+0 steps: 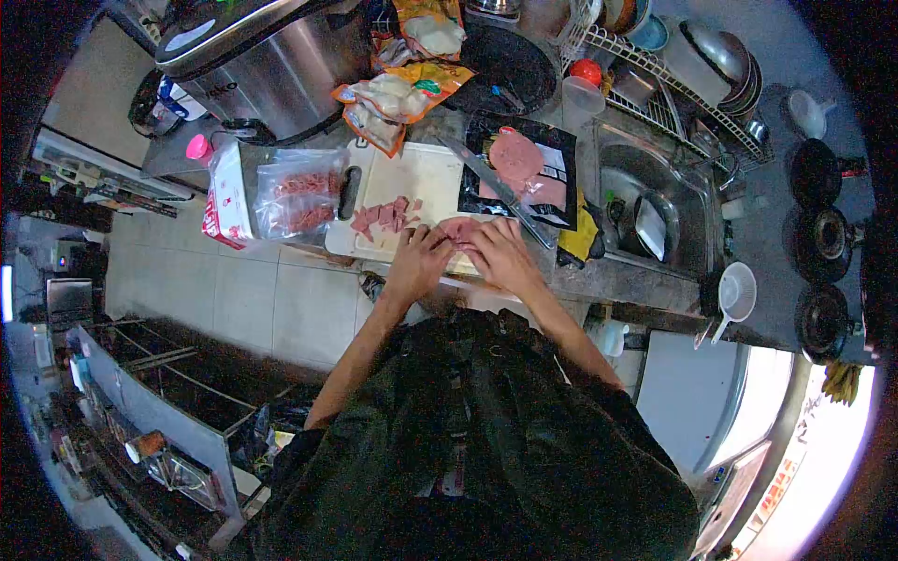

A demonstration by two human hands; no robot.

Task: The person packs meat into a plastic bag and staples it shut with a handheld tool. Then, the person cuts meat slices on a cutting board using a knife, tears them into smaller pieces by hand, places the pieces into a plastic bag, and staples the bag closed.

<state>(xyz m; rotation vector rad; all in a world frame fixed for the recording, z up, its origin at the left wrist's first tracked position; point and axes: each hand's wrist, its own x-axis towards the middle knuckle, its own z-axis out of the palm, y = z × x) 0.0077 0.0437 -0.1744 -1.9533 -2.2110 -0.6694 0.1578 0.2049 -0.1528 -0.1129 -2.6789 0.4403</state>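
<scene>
Pinches a flat pink meat slice (pixel 458 230) with fingers (pixel 484 239) of left hand (pixel 421 266) and right hand (pixel 506 258), over a white plastic board (pixel 404 178), near small pink meat bits (pixel 384 217).

The person wears a dark, nearly black top (pixel 552 449) that spreads across the lower middle of the frame, its cloth loose and creased. The left sleeve (pixel 297 460) and right sleeve (pixel 645 425) match it and stop on the forearms, leaving the left hand (pixel 420 265) and right hand (pixel 505 257) bare. A small paler patch (pixel 453 477) shows low in the middle, too dim to read.
</scene>
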